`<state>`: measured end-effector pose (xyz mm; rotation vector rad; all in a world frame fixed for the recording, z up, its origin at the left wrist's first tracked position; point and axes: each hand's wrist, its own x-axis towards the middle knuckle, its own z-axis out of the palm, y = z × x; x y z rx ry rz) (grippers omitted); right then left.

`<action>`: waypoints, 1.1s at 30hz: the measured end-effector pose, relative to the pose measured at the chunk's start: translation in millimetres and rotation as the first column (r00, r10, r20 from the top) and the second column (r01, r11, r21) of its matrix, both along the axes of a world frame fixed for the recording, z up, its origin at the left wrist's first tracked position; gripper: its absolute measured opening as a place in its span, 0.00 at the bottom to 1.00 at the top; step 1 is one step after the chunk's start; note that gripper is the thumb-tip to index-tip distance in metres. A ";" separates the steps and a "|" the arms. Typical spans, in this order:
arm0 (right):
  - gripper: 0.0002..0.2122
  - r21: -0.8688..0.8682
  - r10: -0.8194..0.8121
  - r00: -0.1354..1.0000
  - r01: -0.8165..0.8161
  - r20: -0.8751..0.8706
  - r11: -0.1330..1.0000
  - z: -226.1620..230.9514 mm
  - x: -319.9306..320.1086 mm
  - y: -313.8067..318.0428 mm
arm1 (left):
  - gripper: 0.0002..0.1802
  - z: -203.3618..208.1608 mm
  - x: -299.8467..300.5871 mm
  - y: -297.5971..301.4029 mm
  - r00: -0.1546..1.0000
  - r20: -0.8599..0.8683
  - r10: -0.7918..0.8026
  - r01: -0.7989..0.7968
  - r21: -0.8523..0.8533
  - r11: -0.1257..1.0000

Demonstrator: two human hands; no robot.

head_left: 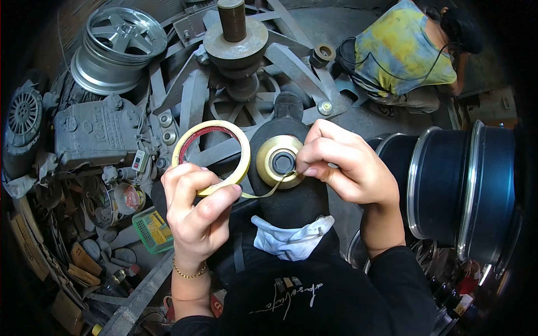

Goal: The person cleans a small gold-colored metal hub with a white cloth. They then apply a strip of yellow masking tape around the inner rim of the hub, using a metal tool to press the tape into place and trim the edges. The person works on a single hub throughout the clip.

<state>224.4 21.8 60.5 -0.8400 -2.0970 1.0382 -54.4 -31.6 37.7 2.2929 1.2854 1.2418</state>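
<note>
Thumb and fingers of my left hand (196,210) grip the lower edge of a roll of yellow masking tape (245,154), held upright with its red inner core showing. A narrow strip of tape (263,195) runs from the roll to my right hand (347,162). There the strip's end is pinched between thumb and fingertips, at the right side of a round gold-coloured wheel cap (267,150) with a dark hexagonal centre. The cap rests on my dark-clad leg (291,207). Just below it, a crumpled white cloth (292,238) lies on my lap.
A heavy metal stand with a threaded post (232,22) is ahead. Left are a silver wheel rim (117,50), a dusty motor casing (95,134) and a green basket (147,238). Dark rims (443,185) stand at right; a person in a tie-dyed shirt (398,50) crouches beyond.
</note>
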 end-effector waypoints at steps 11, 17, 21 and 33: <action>0.06 0.006 0.009 1.000 -0.009 0.024 1.000 1.1 -0.2 2.7 | 0.22 -2.2 -2.1 -2.2 1.000 -0.006 0.018 -0.018 -0.008 1.000; 0.05 0.023 -0.060 0.998 0.060 -0.005 0.998 -1.7 -4.5 2.3 | 0.22 -0.3 -2.3 4.8 0.998 -0.026 0.049 -0.049 0.012 0.999; 0.06 0.033 -0.076 0.997 0.076 -0.008 0.997 -0.7 -4.4 2.1 | 0.23 -0.7 0.7 11.8 0.999 -0.022 0.040 -0.039 0.038 0.998; 0.16 0.002 -0.184 0.982 0.184 -0.035 0.983 -0.4 -7.4 0.2 | 0.21 1.4 9.3 22.6 0.999 -0.024 0.044 -0.043 0.032 0.999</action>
